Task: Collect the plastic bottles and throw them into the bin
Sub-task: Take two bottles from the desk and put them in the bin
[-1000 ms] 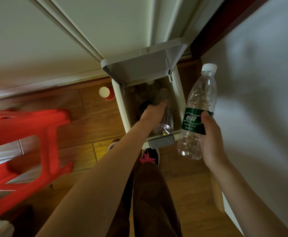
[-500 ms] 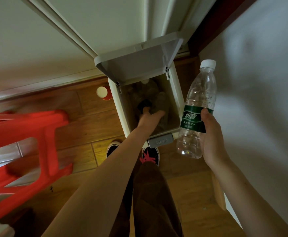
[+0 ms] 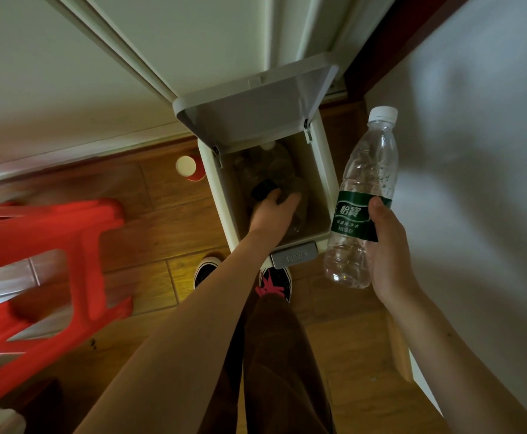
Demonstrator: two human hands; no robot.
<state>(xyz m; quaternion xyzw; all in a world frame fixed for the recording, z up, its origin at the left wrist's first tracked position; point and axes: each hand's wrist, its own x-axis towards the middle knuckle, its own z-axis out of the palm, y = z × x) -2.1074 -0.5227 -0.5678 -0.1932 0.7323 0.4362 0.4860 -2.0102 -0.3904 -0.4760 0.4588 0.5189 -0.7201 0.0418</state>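
Reaching into the open bin [image 3: 324,164], the left hand [image 3: 273,213] rests on the clear bottles [image 3: 273,166] inside; whether its fingers grip one cannot be told; the right hand [image 3: 390,255] is clamped round a green-labelled bottle [image 3: 368,170] just right of the bin's rim, its long axis parallel to the bin's side wall, cap toward the lid [image 3: 256,111].

Whether the left grip [image 3: 274,211], down in the bin [image 3: 324,170], holds anything cannot be told — the bottles [image 3: 271,170] under it are dim. Fingers of the right grip [image 3: 390,245] hide behind the held bottle [image 3: 365,183]. The red stool [image 3: 52,245] — blurred — runs off the left edge.
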